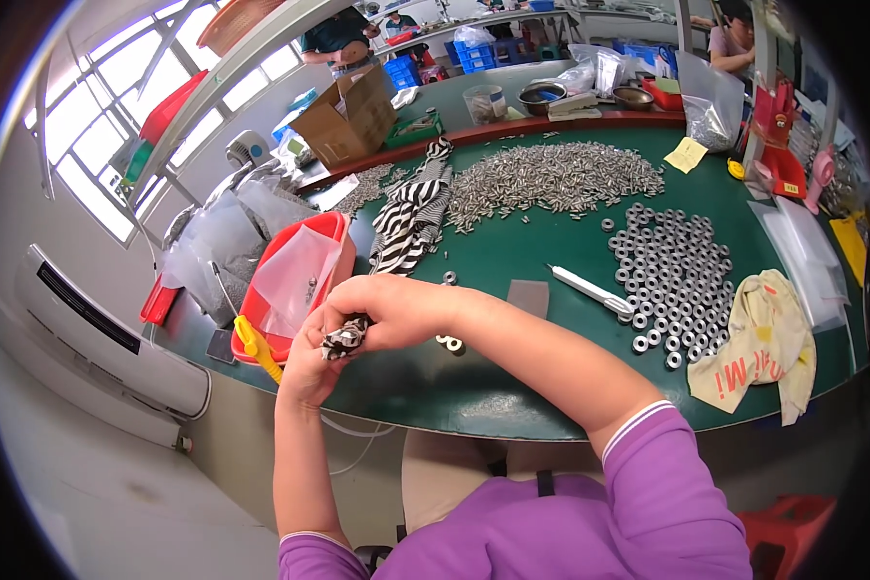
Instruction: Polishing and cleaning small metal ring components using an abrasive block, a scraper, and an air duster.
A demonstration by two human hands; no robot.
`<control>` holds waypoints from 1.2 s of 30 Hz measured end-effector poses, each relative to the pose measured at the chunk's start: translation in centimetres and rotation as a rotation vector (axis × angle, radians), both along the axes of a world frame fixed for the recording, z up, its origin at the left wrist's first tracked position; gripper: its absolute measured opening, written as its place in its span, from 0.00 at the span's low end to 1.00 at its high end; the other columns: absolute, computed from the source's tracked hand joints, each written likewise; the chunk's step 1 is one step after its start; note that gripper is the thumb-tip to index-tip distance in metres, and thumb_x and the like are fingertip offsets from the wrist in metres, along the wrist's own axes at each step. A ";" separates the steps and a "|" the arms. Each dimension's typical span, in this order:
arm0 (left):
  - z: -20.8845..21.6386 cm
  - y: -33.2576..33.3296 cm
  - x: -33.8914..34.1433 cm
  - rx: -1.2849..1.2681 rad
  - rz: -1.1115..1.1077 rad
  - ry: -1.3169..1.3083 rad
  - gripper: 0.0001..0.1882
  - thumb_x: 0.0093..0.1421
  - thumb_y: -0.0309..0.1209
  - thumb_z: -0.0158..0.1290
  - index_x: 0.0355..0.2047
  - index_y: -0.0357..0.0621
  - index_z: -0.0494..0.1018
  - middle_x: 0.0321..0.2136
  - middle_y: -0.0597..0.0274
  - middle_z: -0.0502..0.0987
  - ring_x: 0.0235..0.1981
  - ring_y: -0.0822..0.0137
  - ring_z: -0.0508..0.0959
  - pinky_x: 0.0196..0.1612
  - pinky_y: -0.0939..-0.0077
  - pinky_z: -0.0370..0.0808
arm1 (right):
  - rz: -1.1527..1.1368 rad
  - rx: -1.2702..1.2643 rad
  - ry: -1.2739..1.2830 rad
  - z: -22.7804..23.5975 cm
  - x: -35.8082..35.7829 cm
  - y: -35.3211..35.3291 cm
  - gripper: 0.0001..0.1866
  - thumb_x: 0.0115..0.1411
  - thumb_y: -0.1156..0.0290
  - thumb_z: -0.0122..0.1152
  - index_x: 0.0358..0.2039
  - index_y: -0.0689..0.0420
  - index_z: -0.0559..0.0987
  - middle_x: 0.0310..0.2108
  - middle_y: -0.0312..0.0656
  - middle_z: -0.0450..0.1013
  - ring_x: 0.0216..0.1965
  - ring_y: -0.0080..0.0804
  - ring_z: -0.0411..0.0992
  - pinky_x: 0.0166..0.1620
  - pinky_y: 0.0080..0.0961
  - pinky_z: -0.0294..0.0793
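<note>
My left hand [307, 365] and my right hand [389, 307] are closed together at the table's near left edge. Between them is a bunched black-and-white striped cloth [346, 338]; whether anything is wrapped inside it is hidden. Just beyond my hands stands a red bin [346, 230] lined with a translucent plastic bag [300, 271], with a few small metal pieces in it. A yellow-handled screwdriver [253, 343] leans at the bin's near side. Several metal rings [454, 344] lie partly hidden under my right forearm.
On the green table [493, 406] are a heap of small metal pins [551, 179], many metal rings [672, 275], a white pen-like tool [590, 290], a grey block [529, 298], another striped cloth [411, 222] and a cream cloth [764, 338]. A cardboard box [348, 121] stands behind.
</note>
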State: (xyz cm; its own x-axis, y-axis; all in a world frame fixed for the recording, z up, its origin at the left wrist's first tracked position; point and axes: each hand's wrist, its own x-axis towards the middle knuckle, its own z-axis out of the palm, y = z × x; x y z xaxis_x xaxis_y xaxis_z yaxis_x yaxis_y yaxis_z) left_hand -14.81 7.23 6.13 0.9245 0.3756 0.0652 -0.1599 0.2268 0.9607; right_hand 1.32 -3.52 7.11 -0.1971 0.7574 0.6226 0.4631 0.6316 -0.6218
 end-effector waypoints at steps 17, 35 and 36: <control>-3.6 0.7 -0.4 -0.218 0.050 -0.238 0.25 0.56 0.28 0.54 0.52 0.41 0.61 0.46 0.61 0.70 0.44 0.69 0.73 0.45 0.79 0.73 | -0.140 0.138 -0.008 -0.3 -0.6 0.5 0.15 0.42 0.74 0.63 0.33 0.57 0.73 0.32 0.46 0.72 0.38 0.45 0.70 0.42 0.35 0.69; -4.6 -0.6 -0.4 -0.554 0.089 -0.418 0.16 0.62 0.27 0.46 0.49 0.33 0.64 0.44 0.53 0.69 0.43 0.66 0.72 0.48 0.81 0.74 | -0.624 -0.019 0.193 -1.1 1.0 1.4 0.14 0.57 0.60 0.57 0.33 0.60 0.76 0.28 0.43 0.70 0.31 0.33 0.70 0.35 0.27 0.69; -4.8 -0.7 -0.7 -0.604 0.038 -0.452 0.16 0.62 0.27 0.46 0.49 0.33 0.64 0.44 0.52 0.69 0.43 0.66 0.72 0.48 0.81 0.74 | -0.689 -0.024 0.159 -1.3 1.0 1.3 0.16 0.57 0.58 0.56 0.32 0.60 0.77 0.30 0.44 0.69 0.33 0.37 0.70 0.37 0.29 0.69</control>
State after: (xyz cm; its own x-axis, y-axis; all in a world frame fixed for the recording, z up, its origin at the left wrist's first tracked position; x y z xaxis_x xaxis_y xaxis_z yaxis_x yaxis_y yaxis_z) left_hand -15.48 6.55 1.37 0.8424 0.4973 0.2074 -0.5269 0.6799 0.5101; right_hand 2.36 -2.24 5.85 0.4244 0.6906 0.5857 0.6548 0.2127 -0.7253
